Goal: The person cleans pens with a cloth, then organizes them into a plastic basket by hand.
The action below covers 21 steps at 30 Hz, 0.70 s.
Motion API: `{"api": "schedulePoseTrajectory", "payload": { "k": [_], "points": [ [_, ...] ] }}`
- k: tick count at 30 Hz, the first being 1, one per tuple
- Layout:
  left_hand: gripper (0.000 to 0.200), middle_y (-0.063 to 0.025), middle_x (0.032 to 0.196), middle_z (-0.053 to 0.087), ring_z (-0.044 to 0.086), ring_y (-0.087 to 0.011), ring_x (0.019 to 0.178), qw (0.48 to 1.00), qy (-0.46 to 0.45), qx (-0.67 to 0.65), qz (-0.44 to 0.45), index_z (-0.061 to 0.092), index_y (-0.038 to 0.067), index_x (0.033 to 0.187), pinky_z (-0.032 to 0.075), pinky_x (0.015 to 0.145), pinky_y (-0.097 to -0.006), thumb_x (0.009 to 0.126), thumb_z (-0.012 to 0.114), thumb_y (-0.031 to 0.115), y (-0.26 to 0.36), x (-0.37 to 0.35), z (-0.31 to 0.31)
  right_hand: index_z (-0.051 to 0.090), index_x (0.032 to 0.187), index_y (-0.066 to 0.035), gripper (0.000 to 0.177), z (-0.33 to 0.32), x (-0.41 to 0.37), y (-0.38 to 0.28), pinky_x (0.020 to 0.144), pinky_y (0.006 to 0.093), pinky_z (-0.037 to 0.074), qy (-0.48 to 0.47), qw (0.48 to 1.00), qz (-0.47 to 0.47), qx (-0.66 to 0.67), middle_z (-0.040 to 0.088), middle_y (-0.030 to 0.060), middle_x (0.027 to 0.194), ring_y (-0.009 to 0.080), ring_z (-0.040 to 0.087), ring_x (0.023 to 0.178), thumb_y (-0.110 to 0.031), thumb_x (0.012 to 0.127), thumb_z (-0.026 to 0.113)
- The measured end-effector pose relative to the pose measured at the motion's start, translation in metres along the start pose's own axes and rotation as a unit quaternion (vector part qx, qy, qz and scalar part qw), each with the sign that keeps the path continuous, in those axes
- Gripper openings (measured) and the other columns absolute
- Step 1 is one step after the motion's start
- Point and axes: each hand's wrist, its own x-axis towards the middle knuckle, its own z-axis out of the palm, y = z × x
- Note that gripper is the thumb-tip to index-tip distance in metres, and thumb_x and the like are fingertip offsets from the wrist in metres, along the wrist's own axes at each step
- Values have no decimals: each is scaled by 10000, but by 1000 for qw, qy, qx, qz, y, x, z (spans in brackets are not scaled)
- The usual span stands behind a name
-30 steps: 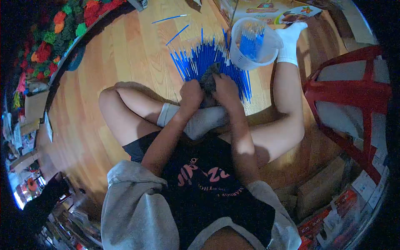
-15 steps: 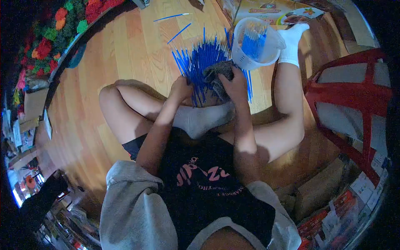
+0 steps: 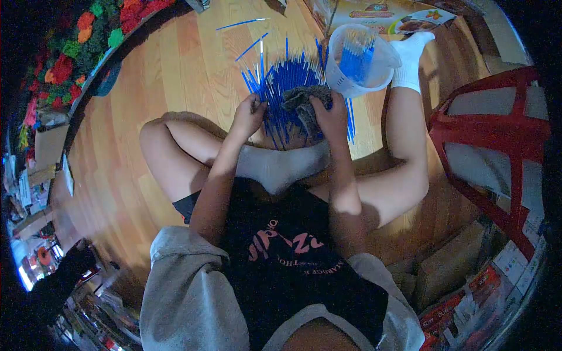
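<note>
A big heap of thin blue paintbrushes (image 3: 293, 73) lies fanned out on the floor in front of me, tips pointing away. My left hand (image 3: 250, 114) is at the heap's left edge, its fingers closed round the lower end of one paintbrush (image 3: 261, 67), whose pale upper part reaches above the others. Over the heap's right side, my right hand (image 3: 332, 116) grips a dark grey cloth (image 3: 304, 100), bunched up. Just beyond that hand stands a clear plastic bucket (image 3: 346, 88) with more blue paintbrushes (image 3: 357, 58) inside.
Two loose paintbrushes lie on the wooden floor (image 3: 175, 64) beyond the heap. My legs frame the work area, one grey-socked foot (image 3: 281, 167) close to the heap. To the right is a red-framed chair (image 3: 518, 146); a printed carton (image 3: 386, 17) is behind the bucket.
My left hand has moved slightly up and left, and a paintbrush now rises from it above the heap. The cloth in my right hand has shifted and spread a little.
</note>
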Motion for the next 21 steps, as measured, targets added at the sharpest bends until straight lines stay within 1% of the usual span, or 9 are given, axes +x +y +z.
{"api": "schedulePoseTrajectory", "payload": {
  "k": [2, 7, 9, 11, 13, 17, 18, 19, 21],
  "points": [
    [142, -60, 606, 483, 412, -113, 564, 999, -10, -29, 15, 503, -17, 875, 377, 517, -266, 783, 520, 89, 4, -2, 0, 528, 826, 42, 385, 1, -1, 1, 755, 399, 379, -3, 1000, -7, 26, 504, 218, 856, 367, 477, 833, -289, 654, 624],
    [141, -17, 641, 487, 427, -85, 574, 997, -27, -64, 41, 487, -22, 922, 361, 493, -234, 814, 478, 68, 11, -12, 6, 530, 802, 28, 353, 2, -2, -4, 723, 412, 391, -30, 999, 1, -20, 529, 207, 796, 375, 499, 779, -286, 666, 618],
    [159, -2, 653, 469, 399, -68, 548, 986, 5, -166, -18, 478, -2, 962, 334, 468, -210, 838, 444, 92, 12, -15, 9, 534, 813, 27, 353, 2, -2, -4, 728, 404, 395, -36, 999, 7, -23, 538, 208, 817, 368, 507, 793, -285, 669, 617],
    [151, 1, 652, 462, 386, -60, 528, 973, -9, -225, -45, 470, 14, 956, 321, 453, -198, 851, 420, 111, 14, -16, 3, 537, 825, 26, 353, 2, -3, -6, 733, 396, 399, -45, 999, 12, -25, 546, 209, 838, 361, 515, 806, -283, 672, 617],
    [148, 4, 651, 454, 373, -53, 508, 957, -22, -282, -71, 462, 29, 949, 307, 439, -186, 863, 396, 129, 27, -17, -5, 549, 854, 15, 335, 1, -2, -10, 753, 359, 405, -75, 989, 66, 107, 560, 197, 880, 317, 536, 837, -263, 679, 618],
    [147, 26, 614, 399, 315, -41, 458, 935, -5, -343, -83, 439, 74, 854, 249, 396, -175, 879, 365, 199, 56, -17, -17, 537, 913, 4, 321, 1, -2, -13, 767, 322, 403, -102, 976, 82, 174, 568, 173, 909, 265, 544, 860, -215, 688, 607],
    [155, 31, 609, 386, 310, -40, 452, 927, 4, -367, -73, 428, 83, 829, 238, 388, -178, 881, 364, 214, 60, -17, -18, 527, 938, -7, 306, 4, -2, -10, 766, 315, 403, -75, 980, 82, 167, 567, 152, 900, 243, 540, 851, -176, 690, 587],
    [155, 31, 609, 386, 310, -40, 452, 927, 5, -367, -72, 428, 83, 829, 238, 388, -178, 881, 364, 214, 63, -18, -21, 516, 963, -17, 301, 6, -2, -8, 764, 308, 403, -48, 982, 83, 161, 565, 131, 892, 221, 535, 841, -138, 692, 568],
    [162, 32, 641, 422, 389, -63, 532, 894, -51, -434, -96, 469, 84, 898, 318, 463, -192, 880, 371, 212, 66, -21, -26, 507, 991, -29, 318, 6, -1, -5, 770, 302, 400, -64, 975, 58, 204, 557, 117, 895, 210, 526, 841, -106, 684, 540]
  ]
}}
